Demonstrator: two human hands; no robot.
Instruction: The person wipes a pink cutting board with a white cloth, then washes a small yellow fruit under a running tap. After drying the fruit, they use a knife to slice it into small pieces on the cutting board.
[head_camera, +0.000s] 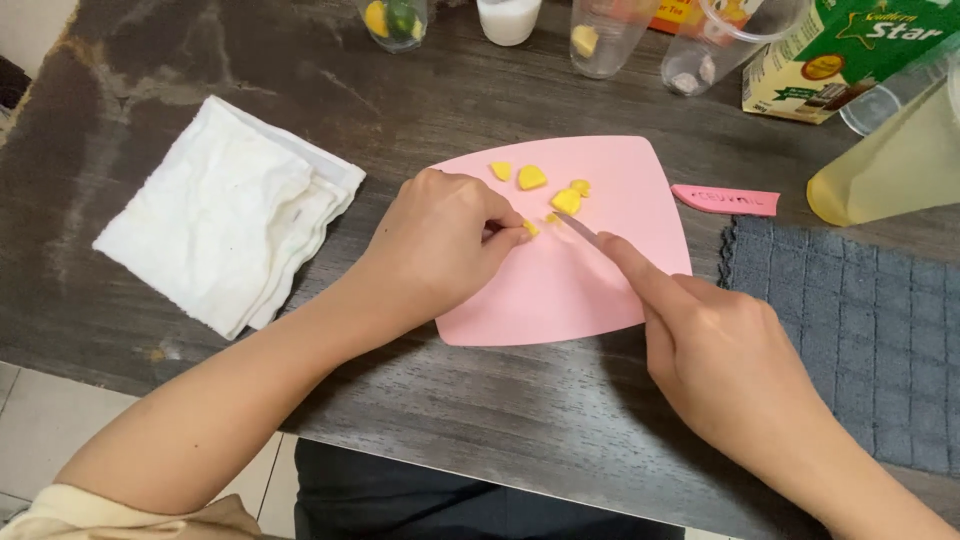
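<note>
A pink cutting board (590, 290) lies on the dark wooden table. My left hand (440, 240) rests on the board's left part and pinches a small yellow fruit piece (530, 228) with its fingertips. My right hand (720, 350) grips a small knife (578, 228), index finger stretched along its back; the blade tip meets the pinched piece. Several cut yellow slices (532, 178) lie at the board's far edge, just beyond the blade.
A folded white cloth (230, 225) lies left of the board. A grey cloth mat (860, 330) lies to the right, with a pink knife sheath (727, 200) beyond it. Clear plastic cups (605, 35), a carton (840, 55) and a yellowish pitcher (890, 160) stand along the far edge.
</note>
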